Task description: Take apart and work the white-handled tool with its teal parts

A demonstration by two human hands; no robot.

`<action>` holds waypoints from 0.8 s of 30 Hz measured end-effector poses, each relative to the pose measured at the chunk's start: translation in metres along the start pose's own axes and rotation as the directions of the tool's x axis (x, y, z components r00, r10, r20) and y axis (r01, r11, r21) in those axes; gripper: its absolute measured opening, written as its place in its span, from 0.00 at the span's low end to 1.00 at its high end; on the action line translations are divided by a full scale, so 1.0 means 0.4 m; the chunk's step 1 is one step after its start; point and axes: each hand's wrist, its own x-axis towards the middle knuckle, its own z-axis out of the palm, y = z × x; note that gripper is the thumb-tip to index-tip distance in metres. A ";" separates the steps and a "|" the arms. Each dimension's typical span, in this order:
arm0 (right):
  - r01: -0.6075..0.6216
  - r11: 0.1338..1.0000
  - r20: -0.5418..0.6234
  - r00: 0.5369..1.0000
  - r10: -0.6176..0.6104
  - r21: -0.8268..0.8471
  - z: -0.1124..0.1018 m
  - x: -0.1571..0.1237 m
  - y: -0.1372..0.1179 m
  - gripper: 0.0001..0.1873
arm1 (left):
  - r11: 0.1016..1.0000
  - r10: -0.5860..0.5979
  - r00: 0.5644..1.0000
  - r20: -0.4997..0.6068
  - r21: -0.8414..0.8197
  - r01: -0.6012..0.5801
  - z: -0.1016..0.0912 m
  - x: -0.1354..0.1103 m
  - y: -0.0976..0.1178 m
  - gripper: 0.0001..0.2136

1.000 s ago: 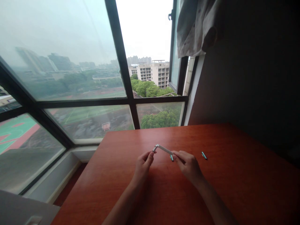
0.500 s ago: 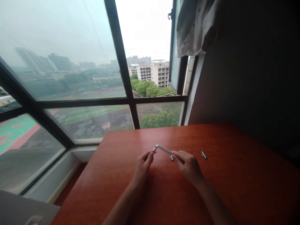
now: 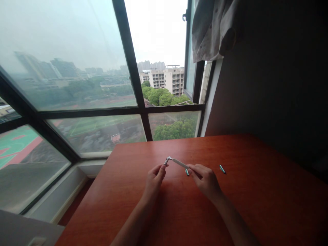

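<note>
My right hand [image 3: 205, 179] pinches the near end of a thin white stick-like object [image 3: 179, 163] held just above the red-brown table [image 3: 256, 191]. Its far end carries a small metal piece [image 3: 167, 160], and my left hand [image 3: 155, 177] pinches that piece between thumb and fingertips. A small teal-tipped part [image 3: 187, 172] shows just under my right thumb; whether it lies on the table or is held I cannot tell. A second small teal piece [image 3: 222, 168] lies on the table to the right of my right hand.
A large dark-framed window [image 3: 133, 68] stands beyond the table's far edge, one pane ajar. Pale cloth [image 3: 212, 30] hangs at the top right beside a dark wall [image 3: 276, 75]. The table's left edge drops toward a low sill [image 3: 64, 191].
My left fingertips have drawn the metal piece slightly left, away from the white stick's end. The view has shifted a little. My right hand has barely moved.
</note>
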 end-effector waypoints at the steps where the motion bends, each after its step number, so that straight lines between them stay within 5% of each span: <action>1: 0.003 1.000 0.004 1.000 -0.003 0.005 0.001 0.000 -0.002 0.14 | 1.000 0.000 1.000 0.007 0.003 0.000 0.001 -0.001 0.001 0.24; 16: 0.001 0.997 -0.029 1.000 0.002 0.072 -0.006 0.006 -0.008 0.15 | 1.000 -0.005 0.999 0.049 -0.021 0.006 0.003 -0.004 0.005 0.23; 24: -0.065 0.975 0.106 0.993 0.043 0.213 -0.019 0.012 -0.022 0.20 | 1.000 -0.003 0.995 0.104 0.004 0.003 0.007 -0.010 0.024 0.22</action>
